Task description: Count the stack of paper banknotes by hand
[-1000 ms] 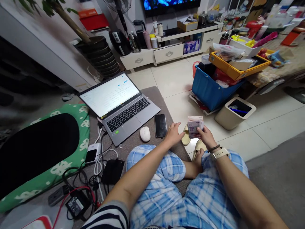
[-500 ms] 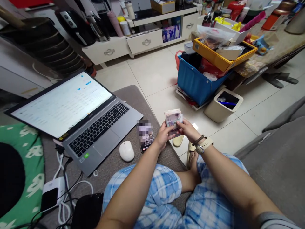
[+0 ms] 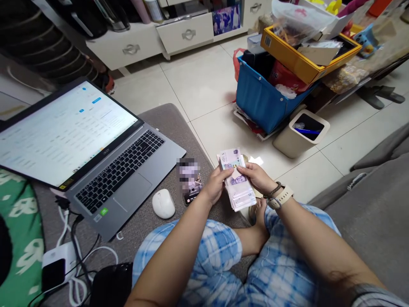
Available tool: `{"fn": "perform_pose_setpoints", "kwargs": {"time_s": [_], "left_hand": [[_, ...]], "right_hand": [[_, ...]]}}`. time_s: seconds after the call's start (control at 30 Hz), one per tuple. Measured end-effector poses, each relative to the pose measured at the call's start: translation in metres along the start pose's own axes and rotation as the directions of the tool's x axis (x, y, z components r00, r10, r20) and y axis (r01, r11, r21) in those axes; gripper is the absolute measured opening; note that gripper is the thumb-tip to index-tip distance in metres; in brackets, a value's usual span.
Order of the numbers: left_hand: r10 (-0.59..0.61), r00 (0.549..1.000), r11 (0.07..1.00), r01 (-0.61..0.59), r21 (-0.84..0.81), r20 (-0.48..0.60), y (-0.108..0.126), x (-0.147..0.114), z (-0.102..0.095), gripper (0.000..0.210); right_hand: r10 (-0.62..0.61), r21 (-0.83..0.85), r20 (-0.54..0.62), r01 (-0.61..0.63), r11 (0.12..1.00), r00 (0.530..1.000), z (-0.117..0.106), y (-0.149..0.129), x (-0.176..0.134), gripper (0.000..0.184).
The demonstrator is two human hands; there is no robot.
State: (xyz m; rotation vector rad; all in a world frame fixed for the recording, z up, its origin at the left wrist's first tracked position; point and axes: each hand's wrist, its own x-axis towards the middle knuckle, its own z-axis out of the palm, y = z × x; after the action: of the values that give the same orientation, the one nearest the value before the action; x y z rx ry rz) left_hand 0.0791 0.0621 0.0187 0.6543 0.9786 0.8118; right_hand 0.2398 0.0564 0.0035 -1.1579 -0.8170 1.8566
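Observation:
Between my two hands is a stack of purple-pink banknotes, its broad face turned up toward me and its lower edges slightly fanned. My left hand grips the stack's left edge, thumb across the top note. From the other side my right hand holds it too, its thumb also on the face near a printed 5. Fingers under the notes are hidden. A smartphone, partly blurred out, lies on the grey seat left of my left hand, and a white mouse rests beside it.
An open laptop stands on the grey cushioned seat at left, near cables and a white charger. Beyond, on the tiled floor, are a blue bin stacked with a yellow box and a beige wastebasket.
The banknote stack has tilted so its full face shows, with its lower end reaching toward me. Both hands still hold it. The camera view has shifted downward and closer.

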Motion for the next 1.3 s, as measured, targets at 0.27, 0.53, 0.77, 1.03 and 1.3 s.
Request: {"fn": "perform_pose_setpoints", "kwargs": {"time_s": [0.27, 0.53, 0.77, 1.03, 1.3], "left_hand": [[-0.137, 0.989, 0.951, 0.117, -0.285, -0.052, -0.012, -0.003, 0.010, 0.024], [-0.142, 0.982, 0.927, 0.176, -0.332, 0.122, -0.009, -0.003, 0.005, 0.048], [-0.167, 0.981, 0.933, 0.189, -0.307, 0.094, 0.000, -0.003, 0.002, 0.052], [-0.026, 0.993, 0.957, -0.009, -0.291, -0.117, 0.007, 0.000, -0.004, 0.054], [-0.066, 0.990, 0.952, 0.025, -0.304, -0.125, 0.022, -0.004, -0.003, 0.059]], "right_hand": [[-0.002, -0.030, -0.037, 0.001, 1.000, 0.999, 0.011, 0.016, -0.005, 0.036], [0.058, 0.035, -0.023, -0.057, 0.998, 0.998, 0.017, 0.019, -0.010, 0.037], [0.030, -0.106, 0.070, -0.023, 0.994, 0.997, 0.017, 0.016, -0.014, 0.038], [0.073, -0.305, 0.197, -0.010, 0.952, 0.978, 0.014, 0.016, -0.017, 0.039], [-0.244, -0.553, 0.239, 0.338, 0.761, 0.940, 0.008, 0.010, -0.023, 0.085]]}}
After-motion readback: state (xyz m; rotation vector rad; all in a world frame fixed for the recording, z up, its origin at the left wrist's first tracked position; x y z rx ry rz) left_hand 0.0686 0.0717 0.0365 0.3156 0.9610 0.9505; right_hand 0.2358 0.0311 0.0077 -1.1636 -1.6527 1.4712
